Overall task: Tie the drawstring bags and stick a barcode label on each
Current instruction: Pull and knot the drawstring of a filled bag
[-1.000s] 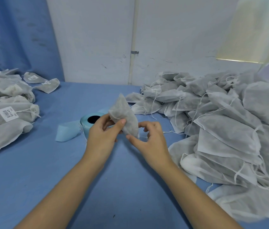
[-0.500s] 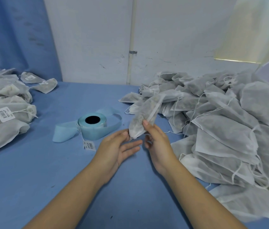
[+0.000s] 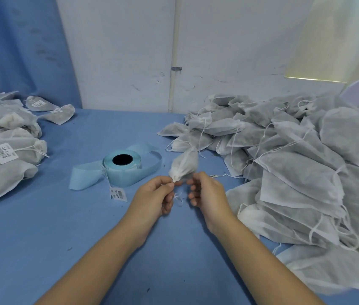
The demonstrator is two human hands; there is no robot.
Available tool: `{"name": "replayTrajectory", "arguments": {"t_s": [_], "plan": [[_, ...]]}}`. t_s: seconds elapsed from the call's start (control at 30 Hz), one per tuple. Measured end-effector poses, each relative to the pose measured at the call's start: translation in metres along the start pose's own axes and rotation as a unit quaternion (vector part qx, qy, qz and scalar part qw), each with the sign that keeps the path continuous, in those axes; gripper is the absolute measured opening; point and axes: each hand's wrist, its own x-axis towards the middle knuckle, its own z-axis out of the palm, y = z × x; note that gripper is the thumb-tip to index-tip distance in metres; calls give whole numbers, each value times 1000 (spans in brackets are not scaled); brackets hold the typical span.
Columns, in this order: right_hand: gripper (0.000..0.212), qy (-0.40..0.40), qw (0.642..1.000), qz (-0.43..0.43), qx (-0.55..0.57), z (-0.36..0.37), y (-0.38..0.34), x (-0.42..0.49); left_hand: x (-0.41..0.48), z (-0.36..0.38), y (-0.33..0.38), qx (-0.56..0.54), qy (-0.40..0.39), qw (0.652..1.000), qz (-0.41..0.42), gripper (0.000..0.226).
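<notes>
A white rectangular barcode label (image 3: 119,193) is seen hanging from the pale blue roll of label backing (image 3: 122,167), just in front of the roll. Black bars and a line of dark characters are printed on it, but the characters cannot be made out. Well to the left of the roll, a larger white barcode sticker (image 3: 3,151) is stuck on a grey-white non-woven drawstring bag (image 3: 26,148), its characters equally unreadable. Behind and left of the roll, a small white sticker (image 3: 37,104) is shown on a flat grey bag (image 3: 31,100) and another small sticker (image 3: 57,110) on the neighbouring bag (image 3: 64,116). Both are too small to be read.
</notes>
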Motion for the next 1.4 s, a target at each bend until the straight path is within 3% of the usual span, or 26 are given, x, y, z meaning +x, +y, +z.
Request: {"name": "replayTrajectory", "arguments": {"t_s": [0.17,0.37,0.67,0.87,1.0,1.1,1.23,1.33,1.4], "plan": [[27,-75,993,-58,-68,5,2,-9,0,0,2,-30,-15,999,-4,26],[20,-131,986,-95,-39,3,2,-14,1,-1,0,-18,-29,999,10,28],[10,-92,994,-24,56,1,3,-10,-1,3,-2,-25,-45,999,16,29],[18,-53,983,41,169,-5,0,-1,0,8,-2,24,-52,998,30,33],[18,-74,978,49,190,-8,-1,0,0,4,-6,22,-45,999,20,28],[18,-98,978,47,179,-7,-2,-1,1,-1,-9,89,-13,994,57,21],[17,-127,968,53,209,-8,-3,0,-3,-6,-13,246,19,959,136,19],[18,-115,983,16,143,-5,0,0,-5,-9,-16,415,38,879,234,14],[18,-95,993,-24,68,-3,1,0,-6,-10,-16,471,46,844,252,16]]}}
